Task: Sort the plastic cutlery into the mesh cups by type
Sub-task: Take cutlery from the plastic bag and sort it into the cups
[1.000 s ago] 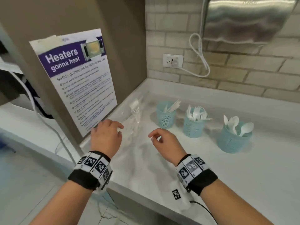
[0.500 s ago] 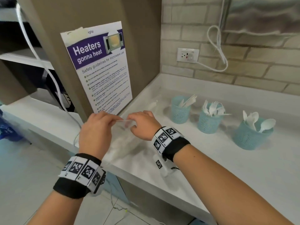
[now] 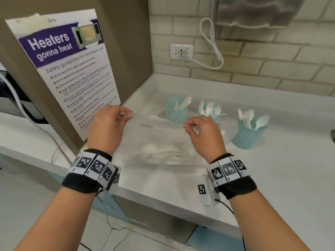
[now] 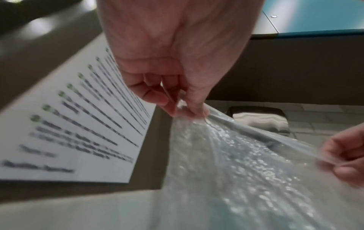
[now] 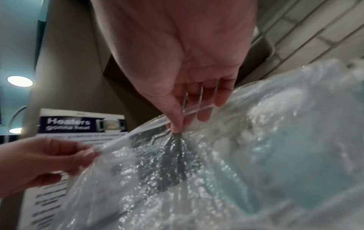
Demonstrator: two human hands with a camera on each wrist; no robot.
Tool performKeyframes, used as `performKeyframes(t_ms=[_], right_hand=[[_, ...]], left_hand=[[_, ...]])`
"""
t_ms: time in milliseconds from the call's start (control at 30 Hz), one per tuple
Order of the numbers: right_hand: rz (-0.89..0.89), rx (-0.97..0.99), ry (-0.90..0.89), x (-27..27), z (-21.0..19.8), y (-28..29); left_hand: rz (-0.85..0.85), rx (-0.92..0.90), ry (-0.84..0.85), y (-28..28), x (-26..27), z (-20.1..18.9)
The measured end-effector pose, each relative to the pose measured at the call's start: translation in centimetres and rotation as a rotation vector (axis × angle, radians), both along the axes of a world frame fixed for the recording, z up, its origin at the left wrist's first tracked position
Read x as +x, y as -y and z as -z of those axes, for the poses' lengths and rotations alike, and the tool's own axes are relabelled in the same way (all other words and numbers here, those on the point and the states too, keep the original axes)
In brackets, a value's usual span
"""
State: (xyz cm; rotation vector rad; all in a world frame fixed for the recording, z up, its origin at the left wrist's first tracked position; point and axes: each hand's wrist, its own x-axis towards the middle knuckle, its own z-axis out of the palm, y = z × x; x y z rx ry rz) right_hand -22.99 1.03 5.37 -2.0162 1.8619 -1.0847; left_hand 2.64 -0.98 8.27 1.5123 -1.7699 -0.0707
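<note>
A clear plastic bag (image 3: 159,134) with white plastic cutlery (image 3: 159,153) at its bottom hangs over the white counter (image 3: 272,178). My left hand (image 3: 107,131) pinches the bag's top left corner and my right hand (image 3: 203,134) pinches its top right corner, stretching the rim between them. The left wrist view shows the left hand (image 4: 183,107) pinching the bag (image 4: 236,171); the right wrist view shows the right hand (image 5: 183,123) pinching the bag (image 5: 177,179). Three teal mesh cups stand behind: one with knives (image 3: 176,114), one with forks (image 3: 215,118), one with spoons (image 3: 248,132).
A brown panel with a microwave safety poster (image 3: 72,73) stands at the left. The tiled wall behind carries a socket (image 3: 181,52) with a white cable (image 3: 212,44) and a steel dispenser (image 3: 257,11). A white tagged device (image 3: 206,191) lies near the counter's front edge.
Both hands came together on the bag, then lifted it and drew apart, spreading its top edge. The cutlery now hangs in the bag's bottom above the counter.
</note>
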Motion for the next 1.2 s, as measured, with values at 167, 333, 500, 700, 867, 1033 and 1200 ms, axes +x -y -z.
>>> performKeyframes(t_ms=[167,333,500,700,867,1033,1200], right_hand=[[0.194,0.018,-0.008,-4.9,0.7,-0.9],[0.175,0.106,-0.112,-3.9,2.0,-1.2],[0.116,0.038,-0.4,0.8,0.2,-0.5],[-0.113,-0.017,-0.163,4.8,-0.8,1.4],[-0.065,-0.053,-0.141,4.3,-0.1,1.7],[0.187,-0.005,-0.156,-2.4,1.6,0.2],[0.604,0.046,-0.223,-11.5,4.1,-3.7]], left_hand=[[0.075,0.167,-0.104,0.8,-4.9,1.6],[0.039,0.296,-0.376,0.9,-7.1,3.5],[0.146,0.336,-0.629,0.7,-7.0,4.1],[0.226,0.317,-0.721,0.2,-6.7,4.1],[0.177,0.315,-0.703,0.6,-7.3,4.3],[0.102,0.279,-0.634,1.9,-7.1,4.9],[0.009,0.273,-0.566,2.8,-6.5,5.9]])
